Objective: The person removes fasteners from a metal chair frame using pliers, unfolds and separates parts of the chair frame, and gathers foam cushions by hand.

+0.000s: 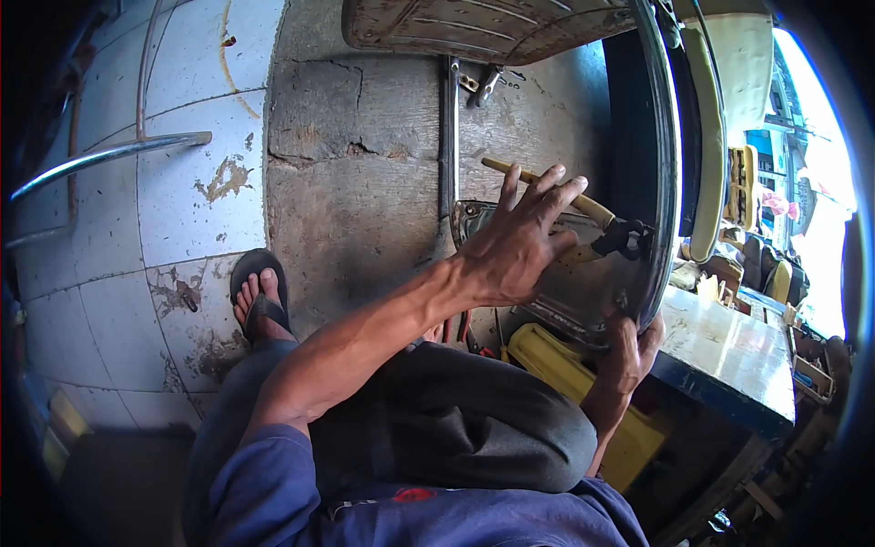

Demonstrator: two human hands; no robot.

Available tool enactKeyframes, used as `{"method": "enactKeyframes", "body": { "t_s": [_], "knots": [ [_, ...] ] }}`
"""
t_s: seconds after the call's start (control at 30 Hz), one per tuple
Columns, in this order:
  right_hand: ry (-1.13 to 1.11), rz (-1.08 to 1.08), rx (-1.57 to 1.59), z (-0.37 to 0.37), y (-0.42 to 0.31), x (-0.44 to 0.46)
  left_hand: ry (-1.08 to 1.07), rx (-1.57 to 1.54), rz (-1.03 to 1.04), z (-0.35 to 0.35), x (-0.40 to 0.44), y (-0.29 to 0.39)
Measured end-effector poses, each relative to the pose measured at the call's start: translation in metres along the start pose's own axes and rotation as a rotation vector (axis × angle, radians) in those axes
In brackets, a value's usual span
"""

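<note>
My left hand (515, 251) has its fingers spread over the yellow handles of a pair of pliers (592, 210). The black head of the pliers is at the edge of a curved metal frame (673, 164). Lower down, my right hand (631, 351) grips the lower end of this frame, thumb and fingers on either side. Behind my left hand, a worn metal panel (574, 292) lies inside the frame; my hand and the pliers partly hide it.
A rusty metal seat (474, 27) is at the top. Below my hands sits a yellow container (547, 360). At the right are a metal-topped table (729, 351) and cluttered parts. A chrome tube (109, 162) extends at the left, over white tiles (200, 68).
</note>
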State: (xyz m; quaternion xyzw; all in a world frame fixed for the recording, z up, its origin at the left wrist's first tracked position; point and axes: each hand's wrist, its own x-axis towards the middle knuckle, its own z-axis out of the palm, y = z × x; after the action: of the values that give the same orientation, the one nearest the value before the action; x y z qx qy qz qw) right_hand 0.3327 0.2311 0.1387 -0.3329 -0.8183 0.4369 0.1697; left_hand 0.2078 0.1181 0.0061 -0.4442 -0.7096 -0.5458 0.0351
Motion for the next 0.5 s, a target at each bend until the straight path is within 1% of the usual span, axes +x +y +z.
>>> {"method": "enactKeyframes", "body": {
  "t_s": [0.07, 0.2, 0.27, 0.33, 0.43, 0.5],
  "knots": [
    [0.008, 0.025, 0.017, 0.001, -0.001, -0.001, -0.046, -0.085, -0.046, -0.003, -0.001, 0.005],
    [-0.002, 0.033, 0.03, 0.006, -0.01, -0.002, -0.088, -0.082, -0.053, -0.004, -0.002, 0.006],
    [-0.011, 0.021, 0.037, 0.003, -0.01, -0.001, 0.066, 0.065, 0.008, 0.008, -0.002, -0.003],
    [-0.06, 0.163, 0.029, -0.008, -0.006, -0.002, 0.095, 0.066, 0.014, 0.006, 0.001, -0.003],
    [-0.008, 0.099, 0.066, 0.003, -0.012, -0.002, 0.144, 0.072, 0.037, 0.01, 0.008, -0.011],
    [-0.013, 0.086, 0.081, 0.005, -0.013, -0.001, 0.165, 0.069, 0.058, 0.01, 0.012, -0.018]
  ]
}}
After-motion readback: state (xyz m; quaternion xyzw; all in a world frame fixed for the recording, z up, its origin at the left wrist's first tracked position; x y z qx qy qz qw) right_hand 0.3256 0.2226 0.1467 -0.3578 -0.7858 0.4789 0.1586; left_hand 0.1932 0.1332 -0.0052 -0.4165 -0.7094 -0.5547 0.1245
